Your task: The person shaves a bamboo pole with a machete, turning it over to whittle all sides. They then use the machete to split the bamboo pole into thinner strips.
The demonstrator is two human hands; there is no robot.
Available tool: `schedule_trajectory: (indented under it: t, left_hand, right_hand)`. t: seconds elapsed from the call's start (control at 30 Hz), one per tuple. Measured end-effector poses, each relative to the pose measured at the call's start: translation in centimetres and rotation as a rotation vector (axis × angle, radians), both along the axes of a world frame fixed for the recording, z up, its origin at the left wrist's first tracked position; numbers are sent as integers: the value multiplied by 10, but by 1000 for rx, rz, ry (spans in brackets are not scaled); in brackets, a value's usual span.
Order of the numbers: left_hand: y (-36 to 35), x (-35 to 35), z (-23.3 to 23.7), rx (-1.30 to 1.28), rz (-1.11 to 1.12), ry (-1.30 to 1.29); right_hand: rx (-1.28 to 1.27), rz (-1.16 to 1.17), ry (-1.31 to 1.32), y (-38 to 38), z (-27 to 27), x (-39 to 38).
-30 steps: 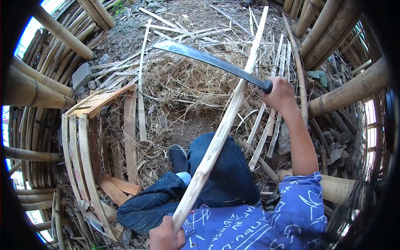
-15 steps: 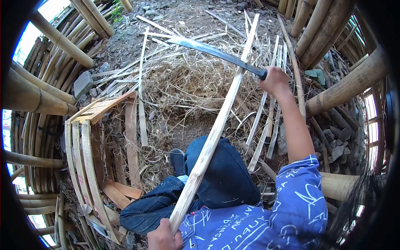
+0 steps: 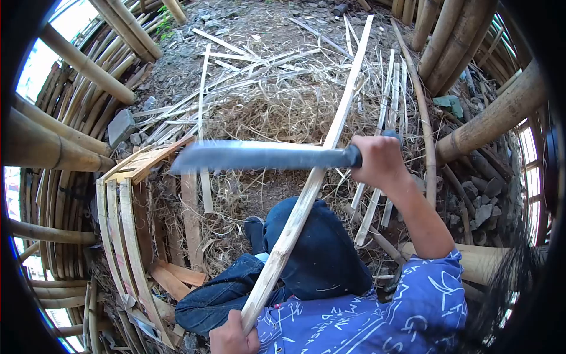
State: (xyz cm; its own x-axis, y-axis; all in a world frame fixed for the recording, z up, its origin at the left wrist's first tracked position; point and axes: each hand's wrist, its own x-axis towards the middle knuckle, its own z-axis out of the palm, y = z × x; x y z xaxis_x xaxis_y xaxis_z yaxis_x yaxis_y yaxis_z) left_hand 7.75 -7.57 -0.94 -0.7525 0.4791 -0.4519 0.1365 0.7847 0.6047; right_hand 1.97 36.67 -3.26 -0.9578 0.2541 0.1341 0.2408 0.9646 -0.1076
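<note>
A long pale wooden strip (image 3: 300, 206) slants from the bottom centre up to the top right, across a raised knee in dark jeans. Its lower end is gripped by my left hand (image 3: 234, 336), close to my blue shirt. My right hand (image 3: 382, 160) is closed round the dark handle of a long machete. The machete (image 3: 259, 156) points left, its blade blurred, and crosses over the strip about midway along it. Whether the blade touches the wood I cannot tell.
A slatted wooden frame (image 3: 125, 236) stands at the left. Thin strips and curly shavings (image 3: 277, 112) cover the ground ahead. Thick bamboo poles (image 3: 495, 115) lean in from both sides. Broken stones (image 3: 483, 209) lie at the right.
My right hand has moved down towards me with the machete, which now lies nearly level across the view and further down the strip. My left hand keeps its hold at the lower end.
</note>
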Motion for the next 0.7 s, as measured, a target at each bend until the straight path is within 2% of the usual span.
schedule_trajectory:
  t: [0.1, 0.13, 0.17, 0.2, 0.33, 0.47, 0.53, 0.6, 0.67, 0.7]
  left_hand:
    - [-8, 3, -7, 29, 84, -91]
    - [-8, 3, -2, 4, 65, -75]
    - [-9, 3, 3, -21, 47, -60]
    - [-5, 1, 8, -26, 23, -33]
    - [7, -5, 16, -34, -37, 52]
    - [13, -12, 18, -77, -17, 35]
    - [12, -13, 22, -70, -22, 28]
    - [14, -14, 27, -63, -24, 20]
    - [16, -16, 32, -94, 4, 91]
    - [0, -2, 15, -98, 2, 82]
  right_hand:
    - [62, 21, -1, 25, -10, -4]
    - [96, -148, -117, 40, -11, -14]
    - [-199, -423, -226, 60, -8, -27]
    - [-132, -530, -125, 80, -7, -36]
    - [-9, -472, -70, 82, -5, -51]
    - [-24, -424, -22, 68, 3, -46]
    - [3, -340, 0, 47, -3, -31]
    - [68, -89, -51, 25, -6, -20]
    - [110, -33, -41, 35, -9, -24]
    - [142, 14, -40, 42, -14, -22]
